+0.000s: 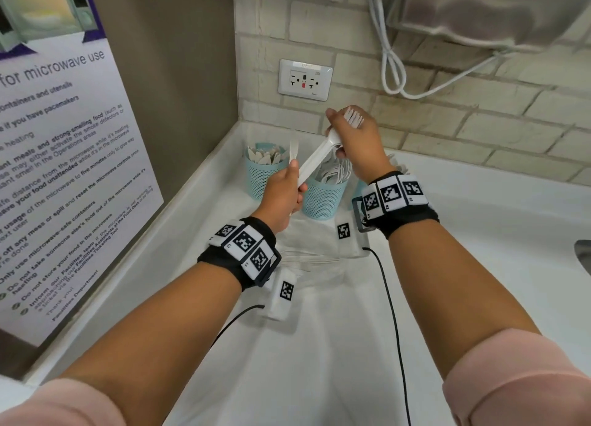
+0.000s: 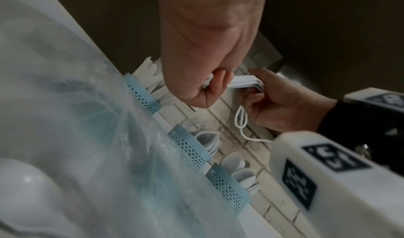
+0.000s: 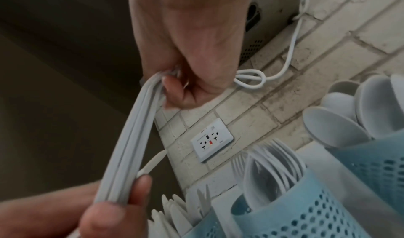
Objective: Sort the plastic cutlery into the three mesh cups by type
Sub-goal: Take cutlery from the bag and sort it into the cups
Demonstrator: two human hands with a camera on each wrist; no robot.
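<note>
Both hands hold one stack of white plastic forks [image 1: 315,160] slanted above the cups. My left hand [image 1: 295,185] grips the handle end; a white knife [image 1: 293,150] sticks up from the same grip. My right hand [image 1: 335,141] grips the head end, and the tines [image 1: 353,116] poke out past its knuckles. Three blue mesh cups stand in the corner: the left cup [image 1: 259,182] holds knives, the middle cup [image 1: 323,201] forks. The right cup [image 3: 376,165] holds spoons and is mostly hidden behind my right wrist in the head view.
A clear plastic bag [image 1: 319,259] with more cutlery lies on the white counter [image 1: 463,265] under my wrists. A wall outlet [image 1: 305,79] and a looped white cable [image 1: 393,70] are on the brick wall. A poster [image 1: 57,169] covers the left wall. A sink edge [image 1: 583,256] shows far right.
</note>
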